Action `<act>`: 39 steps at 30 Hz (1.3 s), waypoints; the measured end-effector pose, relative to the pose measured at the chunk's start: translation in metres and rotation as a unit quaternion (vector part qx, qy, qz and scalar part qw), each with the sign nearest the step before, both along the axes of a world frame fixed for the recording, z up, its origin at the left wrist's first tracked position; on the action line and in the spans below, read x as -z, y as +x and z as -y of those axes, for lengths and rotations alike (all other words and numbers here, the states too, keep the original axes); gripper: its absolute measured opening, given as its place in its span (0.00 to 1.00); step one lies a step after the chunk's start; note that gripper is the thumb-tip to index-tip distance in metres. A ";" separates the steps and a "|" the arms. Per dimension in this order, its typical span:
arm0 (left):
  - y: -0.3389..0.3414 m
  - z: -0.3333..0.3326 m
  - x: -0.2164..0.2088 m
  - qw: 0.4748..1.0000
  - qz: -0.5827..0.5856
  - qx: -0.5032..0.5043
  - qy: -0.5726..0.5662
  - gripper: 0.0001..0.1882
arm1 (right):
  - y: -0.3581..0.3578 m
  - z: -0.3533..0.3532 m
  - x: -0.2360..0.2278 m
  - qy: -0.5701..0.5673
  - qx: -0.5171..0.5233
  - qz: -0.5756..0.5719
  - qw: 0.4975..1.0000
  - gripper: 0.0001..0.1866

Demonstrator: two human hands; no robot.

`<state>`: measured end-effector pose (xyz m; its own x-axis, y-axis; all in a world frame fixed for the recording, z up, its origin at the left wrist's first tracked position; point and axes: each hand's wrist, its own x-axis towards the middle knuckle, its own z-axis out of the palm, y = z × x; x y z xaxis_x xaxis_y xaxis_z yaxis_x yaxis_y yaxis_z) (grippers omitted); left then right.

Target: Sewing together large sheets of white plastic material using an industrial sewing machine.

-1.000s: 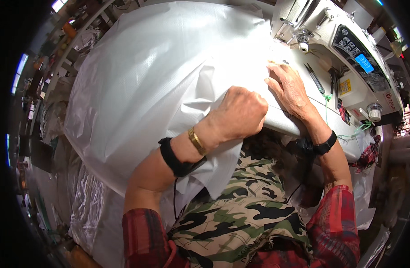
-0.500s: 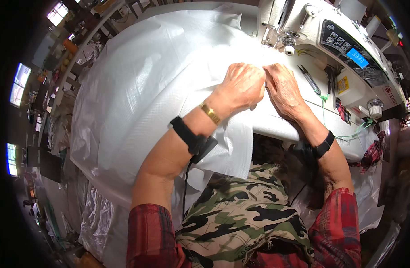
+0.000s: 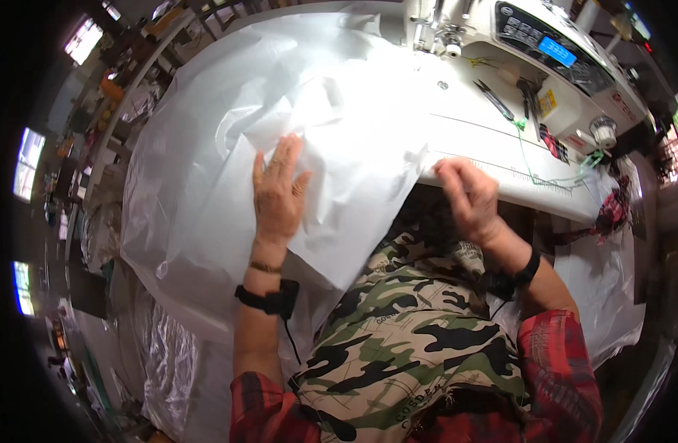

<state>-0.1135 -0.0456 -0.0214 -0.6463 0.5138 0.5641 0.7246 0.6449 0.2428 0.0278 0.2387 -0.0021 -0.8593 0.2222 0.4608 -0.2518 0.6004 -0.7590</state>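
Observation:
A big sheet of white woven plastic (image 3: 206,199) spreads over the table and hangs down toward my lap. My left hand (image 3: 278,196) lies on it with the fingers stretched out and the thumb apart, the sheet creased around the fingertips. At the sheet's right edge, my right hand (image 3: 472,198) is closed, thumb against fingers, pinching its corner by the table's front edge. Behind both hands stands a white sewing machine (image 3: 575,66) with a lit blue display. Its needle area is at the far side, apart from my hands.
On the machine bed (image 3: 472,151), black-handled snips (image 3: 494,100) lie right of the needle area. Green thread (image 3: 529,159) trails across the bed toward a red plaid cloth (image 3: 616,203) at the right. A cluttered shelf (image 3: 106,148) runs along the left.
My hands were close together near the machine. The left has moved left and opened flat on the sheet; the right has come nearer me. The sheet's front flap has shifted and turned.

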 end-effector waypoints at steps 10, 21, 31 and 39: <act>-0.051 0.003 -0.008 0.989 0.089 0.114 0.037 0.29 | 0.014 0.083 0.049 -0.192 -0.220 0.411 0.864 0.35; -0.055 0.003 -0.013 0.988 0.117 0.085 0.048 0.30 | 0.025 0.092 0.039 -0.286 -0.211 0.312 0.881 0.19; -0.061 0.018 -0.017 0.952 0.250 0.131 0.122 0.30 | 0.119 -0.059 0.058 -0.157 -0.091 0.447 0.876 0.12; -0.037 0.028 -0.032 0.903 0.356 0.148 0.188 0.39 | 0.071 0.002 -0.017 0.117 0.023 0.090 0.989 0.18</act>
<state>-0.1502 -0.0732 0.0109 -0.7805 0.5814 0.2298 0.4247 0.2234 0.8773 0.0985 0.2371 0.0148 -0.9233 0.1679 0.3454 -0.0944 0.7725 -0.6279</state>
